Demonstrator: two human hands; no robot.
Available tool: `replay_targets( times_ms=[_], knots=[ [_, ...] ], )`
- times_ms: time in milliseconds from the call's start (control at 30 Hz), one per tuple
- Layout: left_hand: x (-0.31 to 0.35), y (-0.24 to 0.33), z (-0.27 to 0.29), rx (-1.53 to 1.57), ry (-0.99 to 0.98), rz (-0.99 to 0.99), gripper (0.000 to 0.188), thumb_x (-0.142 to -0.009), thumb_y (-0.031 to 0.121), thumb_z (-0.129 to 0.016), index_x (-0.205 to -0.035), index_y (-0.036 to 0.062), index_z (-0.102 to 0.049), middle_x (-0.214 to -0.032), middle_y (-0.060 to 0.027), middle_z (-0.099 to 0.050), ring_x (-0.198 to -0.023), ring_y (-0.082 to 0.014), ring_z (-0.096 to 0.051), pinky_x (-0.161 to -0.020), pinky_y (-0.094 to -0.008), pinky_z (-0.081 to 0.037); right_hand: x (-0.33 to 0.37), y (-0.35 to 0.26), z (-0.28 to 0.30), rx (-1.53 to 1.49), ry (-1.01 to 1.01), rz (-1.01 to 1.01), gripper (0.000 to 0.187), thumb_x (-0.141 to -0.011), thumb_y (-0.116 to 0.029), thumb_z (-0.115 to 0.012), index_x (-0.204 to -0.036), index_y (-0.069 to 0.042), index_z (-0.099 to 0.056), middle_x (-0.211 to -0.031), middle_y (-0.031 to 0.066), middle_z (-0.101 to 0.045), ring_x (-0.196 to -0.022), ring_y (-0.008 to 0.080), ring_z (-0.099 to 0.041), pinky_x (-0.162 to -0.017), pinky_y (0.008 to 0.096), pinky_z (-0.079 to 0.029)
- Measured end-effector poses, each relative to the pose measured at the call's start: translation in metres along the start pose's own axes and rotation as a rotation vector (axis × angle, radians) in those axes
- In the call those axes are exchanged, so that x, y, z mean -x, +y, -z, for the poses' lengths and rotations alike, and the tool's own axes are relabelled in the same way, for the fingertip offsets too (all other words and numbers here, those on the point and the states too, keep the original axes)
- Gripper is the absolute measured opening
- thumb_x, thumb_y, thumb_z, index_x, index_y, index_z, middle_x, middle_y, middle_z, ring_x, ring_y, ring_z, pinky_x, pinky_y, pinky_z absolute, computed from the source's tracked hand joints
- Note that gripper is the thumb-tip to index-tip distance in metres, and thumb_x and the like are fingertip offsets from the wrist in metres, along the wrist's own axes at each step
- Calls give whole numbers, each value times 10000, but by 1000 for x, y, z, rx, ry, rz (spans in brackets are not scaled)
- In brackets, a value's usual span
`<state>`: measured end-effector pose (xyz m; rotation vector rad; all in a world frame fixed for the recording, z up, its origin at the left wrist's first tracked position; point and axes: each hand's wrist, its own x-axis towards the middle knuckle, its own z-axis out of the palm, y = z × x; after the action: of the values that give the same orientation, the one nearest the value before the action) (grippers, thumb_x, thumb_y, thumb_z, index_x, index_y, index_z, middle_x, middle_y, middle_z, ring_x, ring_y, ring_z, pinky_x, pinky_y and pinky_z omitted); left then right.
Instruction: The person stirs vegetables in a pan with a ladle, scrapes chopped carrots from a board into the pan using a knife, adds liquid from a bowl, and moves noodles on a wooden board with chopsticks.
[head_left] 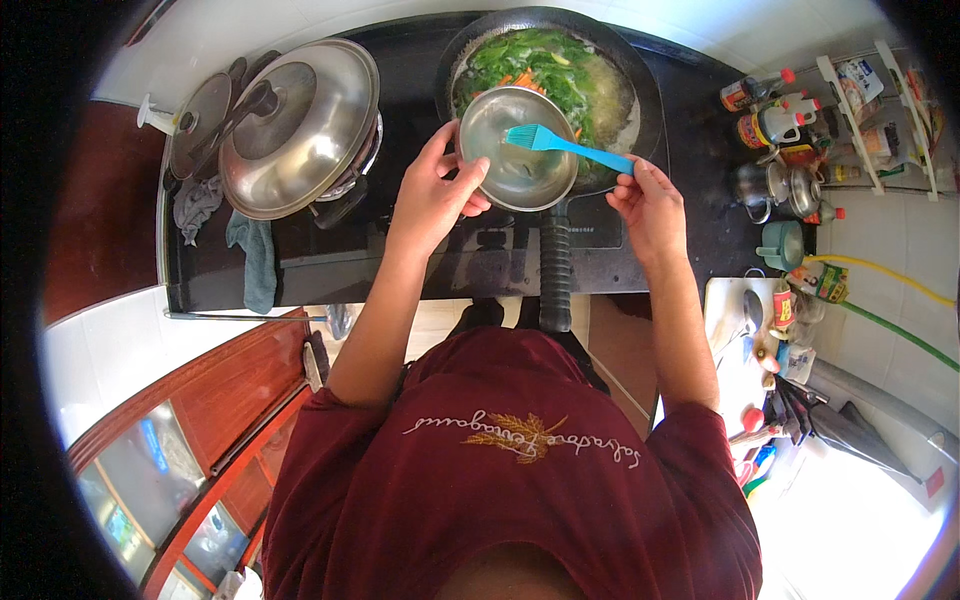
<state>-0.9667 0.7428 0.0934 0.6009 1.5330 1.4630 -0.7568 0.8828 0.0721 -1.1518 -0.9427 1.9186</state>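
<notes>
My left hand [440,190] grips the rim of a small round metal bowl [490,178], thumb over the edge, and holds it above the near side of a wok [648,110]. In my right hand [648,205] the handle end of a blue basting brush [585,152] is pinched between the fingers. The brush's bristle head lies over the inside of the bowl; whether it touches the bottom I cannot tell. Green leafy vegetables [535,55] with orange strips sit in pale liquid in the wok. Its ribbed black handle [555,265] points toward me.
A large domed metal lid [300,150] covers the left burner. Cloths [255,260] hang at the counter's left front. Bottles [765,122], metal pots [760,188] and a teal cup [782,245] stand at the right, beside a white rack [850,120].
</notes>
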Motion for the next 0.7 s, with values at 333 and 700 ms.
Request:
replay_targets(
  times_ms=[333, 700],
  knots=[
    [1, -5, 11, 3, 30, 12, 562, -829, 164, -586, -1312, 27, -334, -875, -129, -601, -576, -153, -612, -491, -232, -502, -28, -49, -11, 17, 5, 250, 247, -918, -184, -482, -1054, 8, -559, -739, 39, -587, -594, 110, -562, -598, 268, -527],
    [25, 2, 31, 13, 65, -1, 604, -838, 220, -557, -1344, 23, -292, -839, -122, -621, -616, -174, -621, -542, -250, -498, -42, -88, -42, 881, 127, 989, 186, -889, -148, -521, -979, -35, -639, -740, 64, -617, -595, 106, -606, -568, 237, -492]
  ],
)
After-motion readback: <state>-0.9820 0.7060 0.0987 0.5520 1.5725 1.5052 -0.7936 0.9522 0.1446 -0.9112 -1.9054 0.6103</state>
